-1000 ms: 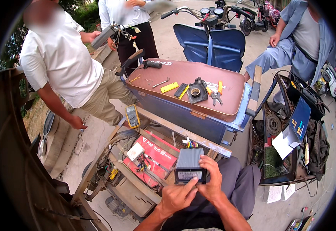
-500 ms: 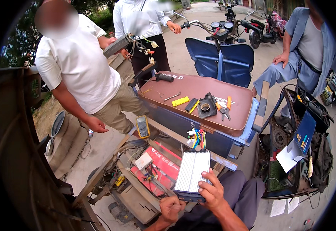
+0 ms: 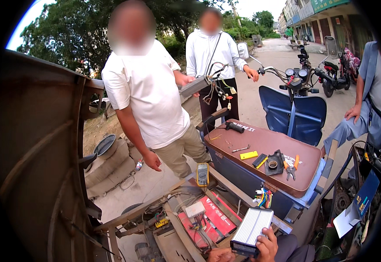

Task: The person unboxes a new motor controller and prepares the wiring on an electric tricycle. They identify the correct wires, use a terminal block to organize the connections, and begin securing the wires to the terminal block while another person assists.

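Observation:
A silver finned motor controller with a dark end plate is tilted up near the lower edge. My right hand grips its lower right side, thumb and fingers closed around it. A bundle of coloured wires with connectors rises from its far end. By the near left corner of the controller is my left hand, fingers curled and partly cut off by the picture's edge; what it holds, if anything, is hidden. Left of the controller, a red battery pack sits in the open metal frame, a small white box on it.
A yellow multimeter stands on the frame. Pliers, a black-and-yellow case and a tape roll lie on the brown seat. A co-worker in white holds a wired grey box. Two more people are nearby.
The view has swung up and left, so everything sits farther right and lower. My right hand still grips the controller; my left hand is now mostly cut off by the lower edge.

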A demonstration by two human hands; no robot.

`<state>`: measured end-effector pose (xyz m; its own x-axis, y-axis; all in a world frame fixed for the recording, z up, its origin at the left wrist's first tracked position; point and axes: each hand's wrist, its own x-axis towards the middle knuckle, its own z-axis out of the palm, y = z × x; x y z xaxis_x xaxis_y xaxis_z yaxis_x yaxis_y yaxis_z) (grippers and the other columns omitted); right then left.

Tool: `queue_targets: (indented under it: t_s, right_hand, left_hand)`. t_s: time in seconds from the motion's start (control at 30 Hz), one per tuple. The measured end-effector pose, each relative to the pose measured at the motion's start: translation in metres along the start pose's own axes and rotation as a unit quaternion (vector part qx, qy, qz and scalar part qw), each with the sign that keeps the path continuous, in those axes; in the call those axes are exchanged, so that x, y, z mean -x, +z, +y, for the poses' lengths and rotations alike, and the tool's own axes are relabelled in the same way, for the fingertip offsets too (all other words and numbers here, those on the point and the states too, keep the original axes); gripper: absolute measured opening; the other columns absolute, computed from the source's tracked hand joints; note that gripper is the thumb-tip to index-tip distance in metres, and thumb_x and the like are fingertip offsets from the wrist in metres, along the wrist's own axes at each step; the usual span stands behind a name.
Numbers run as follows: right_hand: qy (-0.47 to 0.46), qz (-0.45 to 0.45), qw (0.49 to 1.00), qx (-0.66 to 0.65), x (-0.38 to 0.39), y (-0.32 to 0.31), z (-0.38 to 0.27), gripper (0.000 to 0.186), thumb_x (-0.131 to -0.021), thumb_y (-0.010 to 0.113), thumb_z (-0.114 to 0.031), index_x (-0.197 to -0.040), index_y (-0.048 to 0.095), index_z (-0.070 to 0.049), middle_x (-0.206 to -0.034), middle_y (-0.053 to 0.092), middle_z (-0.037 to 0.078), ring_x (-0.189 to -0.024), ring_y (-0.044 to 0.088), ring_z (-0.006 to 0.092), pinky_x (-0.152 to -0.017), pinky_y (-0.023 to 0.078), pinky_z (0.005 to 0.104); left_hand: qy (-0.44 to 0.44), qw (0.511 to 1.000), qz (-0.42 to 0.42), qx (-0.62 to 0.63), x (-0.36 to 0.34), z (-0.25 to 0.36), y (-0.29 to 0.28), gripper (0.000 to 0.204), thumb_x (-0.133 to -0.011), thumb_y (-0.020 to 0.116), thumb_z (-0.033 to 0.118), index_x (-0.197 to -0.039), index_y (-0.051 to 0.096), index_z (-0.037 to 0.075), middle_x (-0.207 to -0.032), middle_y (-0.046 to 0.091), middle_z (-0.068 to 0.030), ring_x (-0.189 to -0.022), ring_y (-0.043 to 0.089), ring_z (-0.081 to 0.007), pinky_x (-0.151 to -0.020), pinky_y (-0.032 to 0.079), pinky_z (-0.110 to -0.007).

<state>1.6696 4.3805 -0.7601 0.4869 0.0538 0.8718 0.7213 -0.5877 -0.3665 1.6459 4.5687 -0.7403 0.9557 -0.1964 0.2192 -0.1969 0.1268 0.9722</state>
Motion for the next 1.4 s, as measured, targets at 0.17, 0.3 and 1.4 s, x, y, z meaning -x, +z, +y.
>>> queue_targets:
  t_s: [0.17, 0.3, 1.4]
  right_hand:
    - [0.003, -0.005, 1.0, 0.001, 0.004, -0.005, 0.0, 0.027, -0.091, 0.063, -0.015, -0.112, 0.053, -0.003, -0.115, 0.062, 0.019, -0.115, 0.06, 0.046, -0.097, 0.05, 0.0574]
    - [0.001, -0.005, 1.0, 0.013, 0.005, -0.006, 0.0, 0.031, -0.093, 0.061, -0.025, -0.113, 0.053, -0.002, -0.116, 0.062, 0.019, -0.113, 0.06, 0.0462, -0.097, 0.05, 0.0584]
    - [-0.009, -0.029, 0.999, 0.016, -0.005, -0.011, -0.01, 0.027, -0.087, 0.061, -0.015, -0.11, 0.056, -0.002, -0.112, 0.062, 0.019, -0.108, 0.061, 0.0455, -0.093, 0.05, 0.0609]
  left_hand:
    - [-0.015, 1.0, 0.0, 0.015, 0.001, 0.001, 0.005, 0.049, -0.101, 0.048, 0.029, -0.059, 0.045, 0.004, -0.053, 0.051, -0.0048, -0.046, 0.046, -0.012, -0.044, 0.034, -0.028]
    - [-0.013, 1.0, -0.004, 0.003, -0.001, 0.007, 0.006, 0.049, -0.101, 0.049, 0.031, -0.059, 0.046, 0.004, -0.052, 0.051, -0.0041, -0.045, 0.046, -0.0111, -0.043, 0.034, -0.027]
    - [-0.227, 0.942, 0.023, 0.245, -0.002, -0.04, -0.013, 0.043, -0.102, 0.044, 0.044, -0.125, 0.052, 0.008, -0.094, 0.065, -0.0036, -0.065, 0.054, -0.0104, -0.053, 0.039, -0.022]
